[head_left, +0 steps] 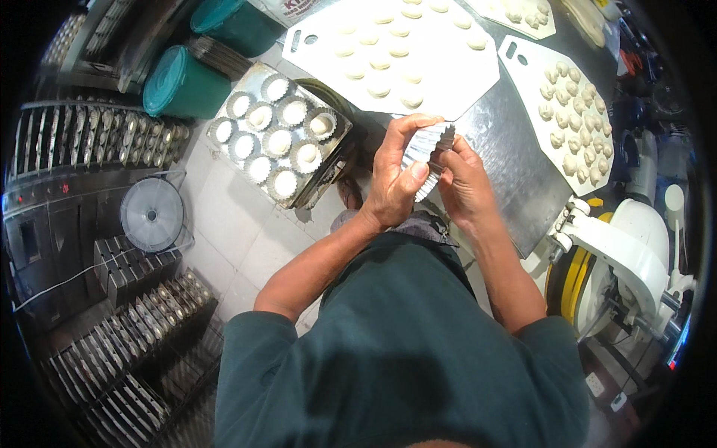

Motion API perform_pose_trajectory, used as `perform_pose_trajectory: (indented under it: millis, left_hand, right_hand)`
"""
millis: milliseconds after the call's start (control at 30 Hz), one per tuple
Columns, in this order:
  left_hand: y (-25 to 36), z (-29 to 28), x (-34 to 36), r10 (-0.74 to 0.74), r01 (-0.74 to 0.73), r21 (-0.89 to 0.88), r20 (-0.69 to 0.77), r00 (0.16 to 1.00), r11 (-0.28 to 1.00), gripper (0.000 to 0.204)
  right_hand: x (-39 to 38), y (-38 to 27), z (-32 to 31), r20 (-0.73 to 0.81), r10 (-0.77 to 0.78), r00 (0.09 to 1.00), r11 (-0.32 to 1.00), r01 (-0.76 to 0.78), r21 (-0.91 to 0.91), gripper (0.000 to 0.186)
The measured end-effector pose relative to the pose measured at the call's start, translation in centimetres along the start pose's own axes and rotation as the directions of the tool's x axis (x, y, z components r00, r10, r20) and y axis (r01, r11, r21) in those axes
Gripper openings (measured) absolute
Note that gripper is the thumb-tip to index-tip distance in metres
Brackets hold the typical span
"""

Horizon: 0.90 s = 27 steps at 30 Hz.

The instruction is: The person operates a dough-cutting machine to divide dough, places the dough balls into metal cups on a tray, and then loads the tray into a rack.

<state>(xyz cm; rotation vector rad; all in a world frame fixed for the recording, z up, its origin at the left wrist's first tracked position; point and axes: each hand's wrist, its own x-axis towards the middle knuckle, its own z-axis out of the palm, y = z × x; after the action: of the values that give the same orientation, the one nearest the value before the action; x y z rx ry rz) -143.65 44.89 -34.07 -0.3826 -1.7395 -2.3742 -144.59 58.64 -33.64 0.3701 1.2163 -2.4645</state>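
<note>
My left hand point(396, 172) and my right hand point(464, 179) grip a pale, ridged fluted cup point(423, 149) between them, above the gap between a metal tray and the steel table. My left thumb lies across it; my right fingers curl at its right side. At the left stands the tray point(216, 153) with several fluted cups point(284, 183), some holding pale dough. Beyond my hands, a white octagonal board point(314, 67) carries several flattened dough rounds point(399, 51).
A board point(523, 63) of dough lumps rests on the steel table point(500, 179). A white machine point(627, 246) stands at right. Tray racks point(127, 343), a grey fan point(153, 215) and green lidded buckets point(179, 82) line the left. Tiled floor point(228, 239) shows below.
</note>
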Motion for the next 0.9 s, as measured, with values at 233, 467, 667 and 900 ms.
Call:
perform_pose_trajectory:
  millis: [233,467,667,900]
  left_hand:
    - [-0.9,0.4,-0.8,0.036,-0.035,0.014,-0.009,0.999,0.999,0.064]
    - [-0.4,0.2,-1.2,0.000,-0.001,-0.011,-0.081,0.997,1.000,0.058]
    - [0.8,-1.4,-1.9,-0.162,0.160,-0.046,-0.049,0.986,0.986,0.062]
    - [-2.4,-12.2,-6.2,-0.385,0.014,-0.605,-0.490,0.782,0.796,0.042]
  right_hand:
    - [-0.2,0.9,0.5,-0.054,-0.151,0.987,0.985,0.146,-0.096,0.019]
    - [0.7,1.7,-0.2,-0.053,-0.167,0.985,0.962,0.151,-0.229,0.018]
    - [1.2,2.4,-0.1,-0.038,-0.134,0.990,0.928,0.112,-0.355,0.022]
    - [2.8,6.9,0.5,0.129,0.022,0.991,0.875,0.043,-0.482,0.040]
